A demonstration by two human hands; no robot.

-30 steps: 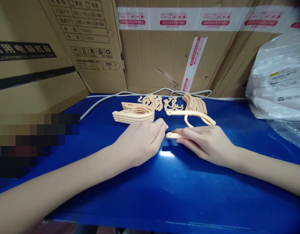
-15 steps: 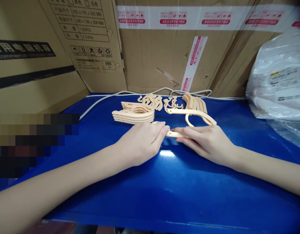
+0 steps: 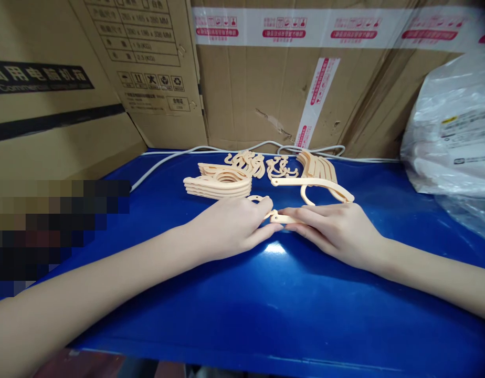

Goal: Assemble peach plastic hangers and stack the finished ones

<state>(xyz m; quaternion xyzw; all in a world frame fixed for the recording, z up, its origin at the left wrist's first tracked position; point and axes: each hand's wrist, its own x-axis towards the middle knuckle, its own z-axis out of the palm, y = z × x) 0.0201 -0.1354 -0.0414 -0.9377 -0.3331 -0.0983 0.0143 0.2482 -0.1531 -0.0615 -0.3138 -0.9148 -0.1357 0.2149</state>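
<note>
Just behind the middle of the surface of the blue table (image 3: 266, 320), head view (the only one): both hands worked close together, fingertips nearly meeting.

Change over the last half second: left hand (image 3: 232, 227) had stretched its thumb toward the right one, and a cream ring (image 3: 257, 198) showed more plainly past its fingers. My read: the two held parts were being lined up end to end. Touching or a hair apart, couldn't tell.

Left: narrow, thumb and fingers nearly together, apparently holding the ring; a small cream tip (image 3: 270, 214) poked out between them. Whether tip and ring were one part, couldn't tell; back of the hand hid it.

Right hand (image 3: 329, 226): narrow, flat pinch on a cream strip (image 3: 290, 219), its holed end facing left.

Just past the right hand toward the back edge: a long curved piece (image 3: 311, 183) with a hook (image 3: 306, 196) beneath. Joined to the strip or not, hidden.

Nearer the back edge, left to right: stacked arms (image 3: 217, 188), a hook pile (image 3: 246, 164), smaller hooks (image 3: 281, 169), upright pieces (image 3: 319, 168). White cable (image 3: 167, 158) ran along that edge; plastic bag (image 3: 443, 126) sat at the back right corner.
</note>
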